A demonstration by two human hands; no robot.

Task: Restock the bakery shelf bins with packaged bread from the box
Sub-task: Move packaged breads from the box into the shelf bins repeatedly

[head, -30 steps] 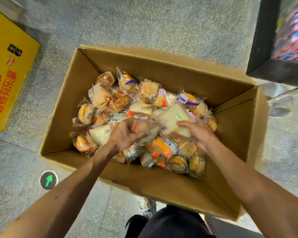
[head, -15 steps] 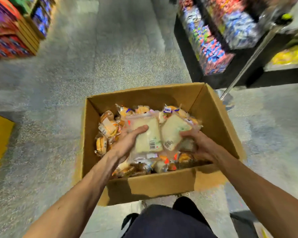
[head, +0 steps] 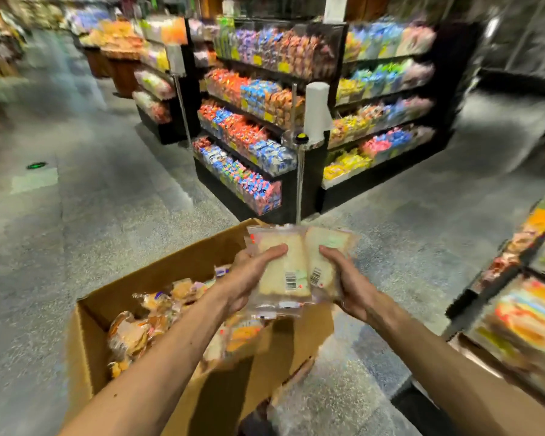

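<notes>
Two-handed hold over box [head: 170, 272]: left grip [head: 249, 278] clasps left bread pack [head: 285, 269], right grip [head: 351, 286] clasps right bread pack [head: 326, 247].

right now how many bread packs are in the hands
2. The left pack is held by the left hand, and the right pack beside it by the right hand. More may be hidden underneath.

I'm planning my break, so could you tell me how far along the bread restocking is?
Done: unclear, the nearby bins are blurred. In hand: the left hand and right hand grip white-bread packets above the box. Left: many bread packs lie in the box, unshelved.
</notes>
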